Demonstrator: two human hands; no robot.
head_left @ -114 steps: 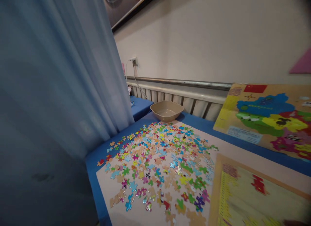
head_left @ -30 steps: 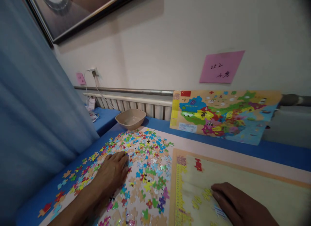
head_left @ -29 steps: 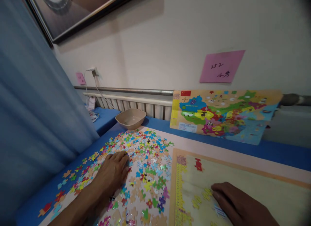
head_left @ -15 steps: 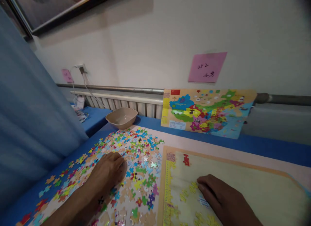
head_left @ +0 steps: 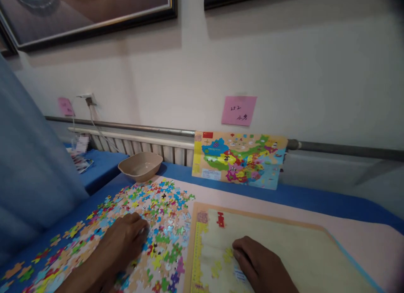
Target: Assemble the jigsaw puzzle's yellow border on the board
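My left hand (head_left: 123,241) rests with curled fingers on a wide spread of small multicoloured jigsaw pieces (head_left: 164,209), and whatever lies under its fingers is hidden. To the right, a pale wooden map puzzle board (head_left: 284,236) with a yellow strip down its left side lies flat on the pink sheet. My right hand (head_left: 260,263) lies on that board, fingers together, beside a few yellow pieces (head_left: 224,259) and touching a small white label (head_left: 240,276). A red piece (head_left: 220,219) sits near the board's top edge.
A tan plastic bowl (head_left: 140,167) stands behind the pile. A coloured map of China (head_left: 240,159) leans against a radiator rail (head_left: 240,135), under a pink note (head_left: 239,110). A blue curtain (head_left: 31,158) hangs at the left. The table has a blue edge (head_left: 318,195).
The view has swung upward and right, so the table looks smaller and more wall shows. Both hands have entered since the earliest frame. My left hand's fingers are now more curled.
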